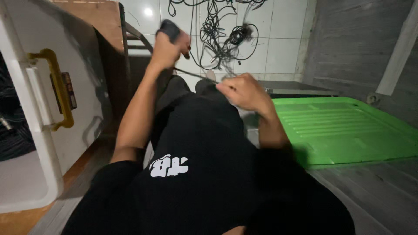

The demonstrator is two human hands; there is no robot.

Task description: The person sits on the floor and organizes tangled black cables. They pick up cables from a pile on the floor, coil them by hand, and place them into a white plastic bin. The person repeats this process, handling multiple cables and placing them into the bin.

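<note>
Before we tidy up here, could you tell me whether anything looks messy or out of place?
Yes: a heap of black cables lies tangled on the white tiled floor, beyond both hands.

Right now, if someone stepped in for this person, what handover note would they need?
Left hand: raised, closed on a dark handle.
Right hand: lower, pinching a thin cable that runs up toward the left hand.
Tangled cables lie on the white tile floor ahead; green tray to the right.
Done: one cable picked up.
Left: the tangle on the floor is still unsorted.
</note>
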